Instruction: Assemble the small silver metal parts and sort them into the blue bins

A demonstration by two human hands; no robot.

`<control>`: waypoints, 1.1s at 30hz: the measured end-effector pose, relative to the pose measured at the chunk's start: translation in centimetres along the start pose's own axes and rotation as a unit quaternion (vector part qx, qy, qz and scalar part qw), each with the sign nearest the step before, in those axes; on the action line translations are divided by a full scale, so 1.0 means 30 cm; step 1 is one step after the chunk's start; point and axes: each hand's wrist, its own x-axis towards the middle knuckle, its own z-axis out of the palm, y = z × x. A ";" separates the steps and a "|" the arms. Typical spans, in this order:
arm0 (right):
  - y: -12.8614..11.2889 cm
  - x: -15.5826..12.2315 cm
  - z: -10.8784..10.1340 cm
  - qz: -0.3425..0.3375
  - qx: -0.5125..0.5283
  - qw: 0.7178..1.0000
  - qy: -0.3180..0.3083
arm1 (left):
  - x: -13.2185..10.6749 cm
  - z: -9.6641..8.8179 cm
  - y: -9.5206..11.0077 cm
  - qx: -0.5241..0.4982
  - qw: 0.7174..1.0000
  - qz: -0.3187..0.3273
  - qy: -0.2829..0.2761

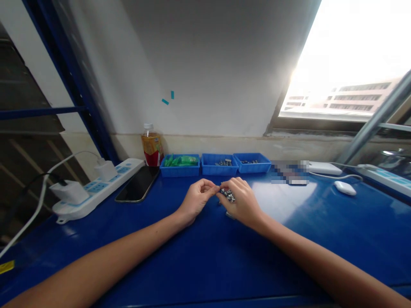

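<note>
My left hand (199,197) and my right hand (241,202) meet at the fingertips above the blue table (205,265). Thumb and fingers are pinched together on each hand, and whatever lies between them is too small to make out. A small pile of shiny metal parts (228,196), which look like fasteners, lies just behind the fingers, partly hidden by my right hand. Another small metal piece (230,215) rests under the right palm, mostly covered.
Behind my hands stand a blue tray (180,172) with green packets and two blue trays (220,170) (253,168) with metal parts. A drink bottle (151,145), phone (138,185) and power strip (96,188) are left; a white earbud case (344,188) and another power strip (391,176) are right.
</note>
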 end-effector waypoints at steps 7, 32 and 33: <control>-0.008 -0.021 0.013 -0.015 0.011 1.000 0.009 | -0.020 0.009 0.007 0.004 1.000 -0.002 -0.018; 0.020 -0.019 -0.003 -0.008 0.021 1.000 -0.020 | -0.013 0.004 -0.018 0.058 0.998 0.021 -0.033; 0.021 -0.018 -0.004 -0.011 0.023 0.999 -0.022 | -0.014 0.004 -0.017 0.056 0.998 0.018 -0.036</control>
